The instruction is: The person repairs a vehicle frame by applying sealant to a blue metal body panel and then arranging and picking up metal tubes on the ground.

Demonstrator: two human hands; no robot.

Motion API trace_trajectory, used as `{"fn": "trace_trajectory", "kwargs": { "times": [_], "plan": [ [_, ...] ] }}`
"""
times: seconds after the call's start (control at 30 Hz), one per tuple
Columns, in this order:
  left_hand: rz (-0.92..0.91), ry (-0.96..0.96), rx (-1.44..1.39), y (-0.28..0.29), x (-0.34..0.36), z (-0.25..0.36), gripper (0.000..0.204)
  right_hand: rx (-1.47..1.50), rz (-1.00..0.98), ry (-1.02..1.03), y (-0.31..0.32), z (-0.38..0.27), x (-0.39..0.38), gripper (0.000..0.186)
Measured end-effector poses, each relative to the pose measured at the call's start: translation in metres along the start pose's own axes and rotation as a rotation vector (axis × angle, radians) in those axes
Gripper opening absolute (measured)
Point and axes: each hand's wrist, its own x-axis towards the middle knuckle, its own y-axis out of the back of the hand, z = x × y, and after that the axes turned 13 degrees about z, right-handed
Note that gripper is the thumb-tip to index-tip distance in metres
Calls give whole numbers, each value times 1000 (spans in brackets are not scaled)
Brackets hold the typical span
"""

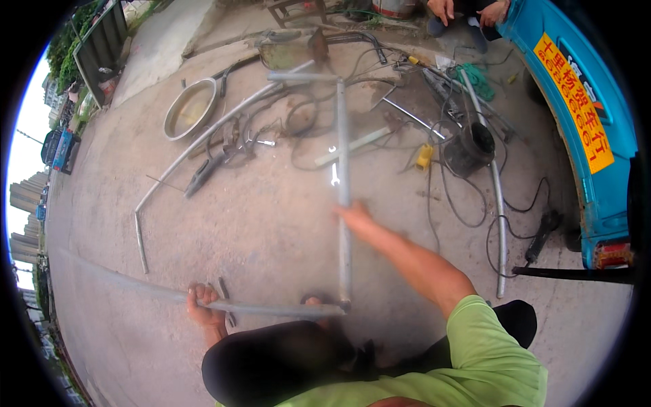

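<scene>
Grey metal pipes are joined into an angled frame. My left hand (203, 305) is closed around the near pipe (271, 309), which lies crosswise before my knees and runs out to the left. My right hand (354, 216) is on the long middle pipe (344, 254), its fingers wrapped partly behind it. That pipe meets the near one at a dark corner joint (346, 306). At its far end a short pipe (291, 76) goes off to the left. Beside the middle pipe lies a small open-ended wrench (334, 175) on the concrete.
A bent pipe (178, 161) and a metal basin (210, 83) lie left. Tangled cables, a black cylinder (468, 152), a yellow plug (424, 157) and a straight pipe (500, 217) lie right. A blue vehicle (614, 74) stands right; another person's hands (441, 8) show at the top.
</scene>
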Motion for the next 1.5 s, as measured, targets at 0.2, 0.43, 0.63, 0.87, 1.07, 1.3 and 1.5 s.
{"fn": "trace_trajectory", "kwargs": {
  "times": [0.2,0.43,0.63,0.87,1.07,1.3,1.5],
  "plan": [
    [176,69,51,45,44,-29,17,-279,53,91,5,-4,10,35],
    [321,149,111,71,63,-67,11,-400,168,177,5,20,37,43],
    [359,183,147,80,56,-96,11,-422,215,209,13,13,36,44],
    [372,284,72,81,45,-119,9,-256,254,134,21,-13,21,36],
    [357,293,58,90,54,-119,11,-182,181,160,24,-5,31,33],
    [487,245,121,84,58,-108,21,-84,147,104,26,-10,20,34],
    [585,179,165,91,59,-99,20,-114,94,171,35,-2,9,32]
  ]
}}
